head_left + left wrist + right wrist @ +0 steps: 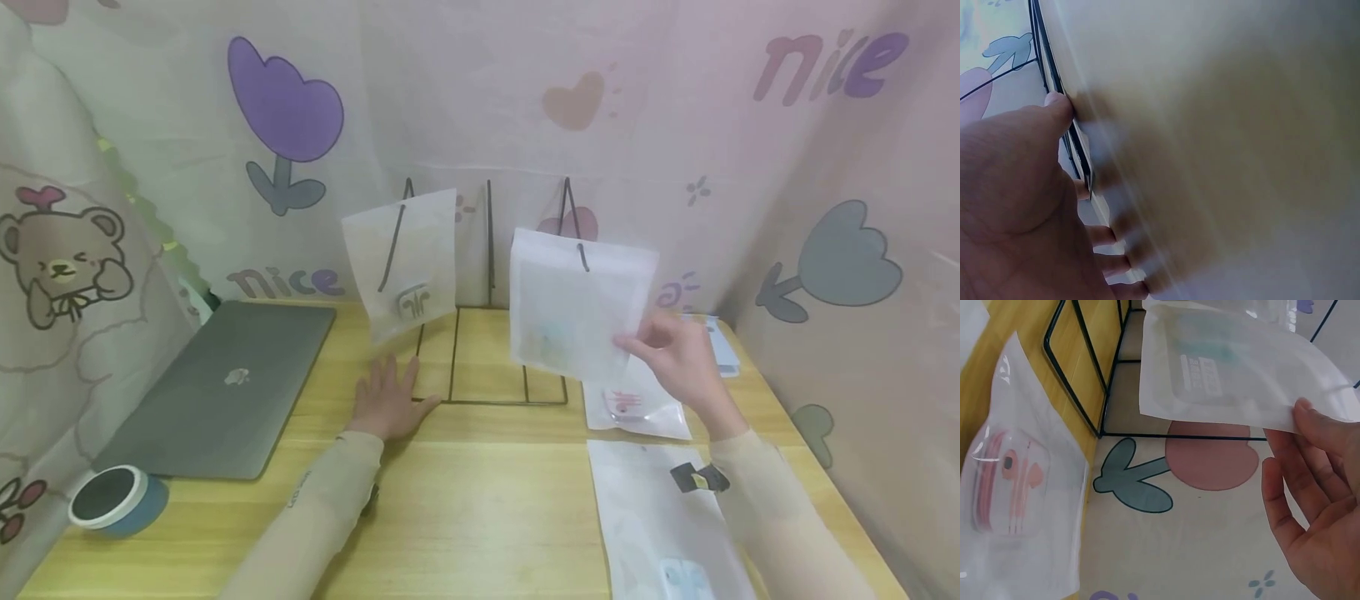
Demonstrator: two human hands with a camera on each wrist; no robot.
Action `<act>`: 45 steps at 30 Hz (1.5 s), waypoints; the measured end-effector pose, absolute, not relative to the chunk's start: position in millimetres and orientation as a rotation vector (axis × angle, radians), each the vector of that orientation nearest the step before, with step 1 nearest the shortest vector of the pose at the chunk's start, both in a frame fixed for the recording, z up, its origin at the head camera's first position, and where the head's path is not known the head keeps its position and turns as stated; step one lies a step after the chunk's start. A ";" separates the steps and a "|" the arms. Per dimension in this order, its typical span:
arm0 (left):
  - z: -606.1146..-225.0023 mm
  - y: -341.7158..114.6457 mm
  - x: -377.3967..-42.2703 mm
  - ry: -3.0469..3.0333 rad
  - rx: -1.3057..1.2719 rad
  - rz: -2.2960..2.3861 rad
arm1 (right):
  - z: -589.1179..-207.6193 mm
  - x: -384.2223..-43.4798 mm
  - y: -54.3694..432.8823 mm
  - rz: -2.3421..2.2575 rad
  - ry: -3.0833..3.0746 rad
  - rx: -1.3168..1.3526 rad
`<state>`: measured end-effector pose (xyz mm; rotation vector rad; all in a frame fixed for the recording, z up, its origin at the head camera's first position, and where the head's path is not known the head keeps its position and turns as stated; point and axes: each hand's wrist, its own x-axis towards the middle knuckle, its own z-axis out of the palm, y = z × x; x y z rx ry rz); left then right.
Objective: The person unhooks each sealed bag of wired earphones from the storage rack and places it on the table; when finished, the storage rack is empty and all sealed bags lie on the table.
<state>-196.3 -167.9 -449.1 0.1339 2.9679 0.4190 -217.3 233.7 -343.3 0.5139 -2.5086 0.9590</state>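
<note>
My right hand (678,358) pinches the right edge of a translucent white pouch (577,304) between thumb and fingers. The pouch hangs on the right hook of a black wire rack (510,403), and a greenish item shows faintly through it. Another white pouch (408,258), holding a small case with a dark earphone shape, hangs tilted on the left hook. My left hand (386,402) rests on the table with spread fingers; in the left wrist view its thumb touches the rack's dark wire (1079,144).
A pouch with a pink earphone case (1013,484) lies right of the rack, with another pouch (652,500) nearer me. A light blue item (723,350) sits behind the right hand. On the left are a grey laptop (225,400) and a blue-white round container (135,504). Patterned curtains surround the table.
</note>
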 end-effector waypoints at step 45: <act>-449.4 -169.1 -197.5 2.960 0.135 0.455 | -381.2 -113.9 194.8 1.395 -2.695 0.838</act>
